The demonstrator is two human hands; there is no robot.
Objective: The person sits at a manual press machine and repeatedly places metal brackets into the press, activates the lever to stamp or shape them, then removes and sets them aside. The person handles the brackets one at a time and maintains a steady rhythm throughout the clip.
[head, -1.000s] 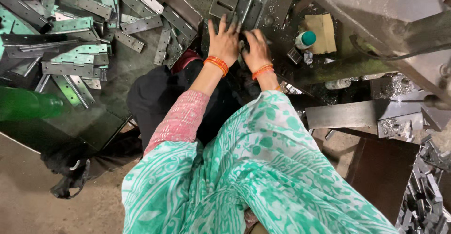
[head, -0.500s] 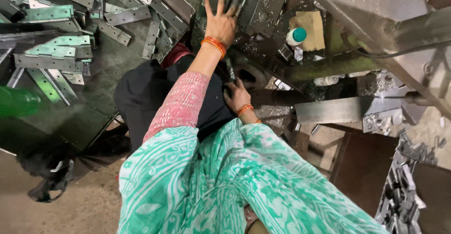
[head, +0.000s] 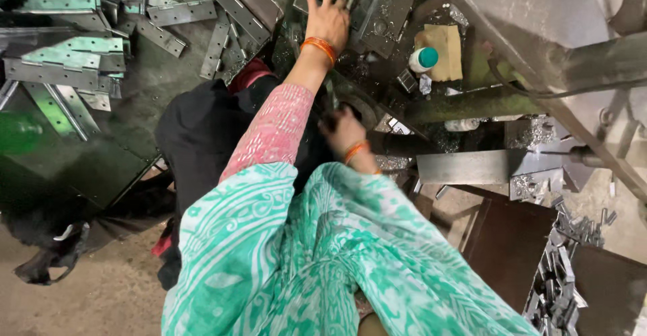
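The floor point(head: 87, 295) is bare, dusty concrete, visible at lower left. A dark green metal surface point(head: 101, 167) occupies the upper left and carries a heap of flat perforated steel strips point(head: 81, 53). A heavy grey machine frame point(head: 532, 19) runs diagonally across the upper right, with a black cable point(head: 539, 93) beneath it. A dark brown bin point(head: 512, 241) stands at lower right beside small metal offcuts point(head: 559, 289). Lighting is dim and even.
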